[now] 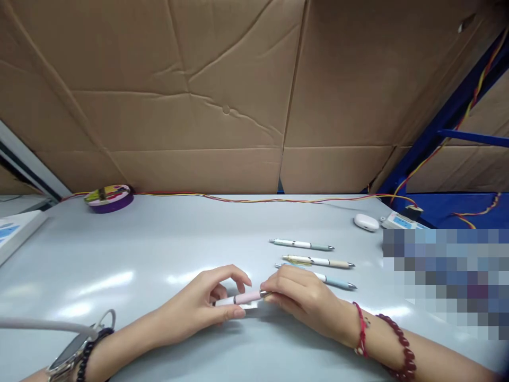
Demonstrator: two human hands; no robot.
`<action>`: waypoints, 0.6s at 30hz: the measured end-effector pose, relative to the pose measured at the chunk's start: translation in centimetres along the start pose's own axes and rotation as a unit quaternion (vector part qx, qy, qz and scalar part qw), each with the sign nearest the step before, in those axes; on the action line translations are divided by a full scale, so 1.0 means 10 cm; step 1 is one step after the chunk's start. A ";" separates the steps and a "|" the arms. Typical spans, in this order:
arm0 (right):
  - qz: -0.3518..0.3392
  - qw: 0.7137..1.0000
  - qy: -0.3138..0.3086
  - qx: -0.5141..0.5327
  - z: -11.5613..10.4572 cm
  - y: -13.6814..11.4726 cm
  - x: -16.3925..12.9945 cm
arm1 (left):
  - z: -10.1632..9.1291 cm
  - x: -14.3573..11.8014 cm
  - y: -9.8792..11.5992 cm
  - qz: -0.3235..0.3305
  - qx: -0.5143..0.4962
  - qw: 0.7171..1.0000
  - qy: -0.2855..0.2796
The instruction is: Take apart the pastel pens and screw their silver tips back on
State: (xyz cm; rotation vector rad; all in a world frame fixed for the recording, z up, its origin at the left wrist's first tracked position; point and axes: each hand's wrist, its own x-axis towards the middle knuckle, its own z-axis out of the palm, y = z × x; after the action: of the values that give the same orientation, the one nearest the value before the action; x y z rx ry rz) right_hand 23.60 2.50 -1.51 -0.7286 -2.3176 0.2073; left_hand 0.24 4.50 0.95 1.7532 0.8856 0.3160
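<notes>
Pink-and-white plastic pen (pixel 239 299) pinched at either end by left hand (pixel 202 305) and right hand (pixel 304 300) fingers, apparently just above grey table (pixel 159 249), three pastel pens (pixel 314 261) near.

Left hand (pixel 207 302) and right hand (pixel 300 298) meet low over the pale grey tabletop (pixel 159 249), both closed on a slim pink-and-white pen (pixel 240 298) lying roughly level between them. Left fingers (pixel 234 313) grip the white end; right fingers (pixel 274 297) pinch the silver tip end. Just beyond the right hand lie three more pens in a row: blue-and-white pen (pixel 334 280), beige-and-white pen (pixel 318 261), grey-green-and-white pen (pixel 301 244). A small white oval case (pixel 366 222) sits further right. A purple round tape roll (pixel 109 198) rests at the far left edge.
</notes>
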 end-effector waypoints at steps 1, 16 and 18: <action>0.007 1.000 -0.010 0.002 0.00 0.00 0.00 | 0.00 0.00 -0.01 0.004 0.017 1.000 0.002; 0.023 0.995 -0.060 -0.075 0.06 -0.04 0.06 | 0.04 0.01 0.05 0.052 0.127 0.991 -0.006; 0.026 0.997 -0.056 -0.048 0.04 -0.04 0.06 | 0.03 0.01 0.03 0.055 0.132 0.990 -0.014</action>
State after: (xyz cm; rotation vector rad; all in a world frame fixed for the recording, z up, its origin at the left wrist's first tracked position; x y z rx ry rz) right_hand 22.74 2.50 -1.34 -0.8458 -2.4310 0.1649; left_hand 0.60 4.32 1.14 2.0514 0.8414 0.2545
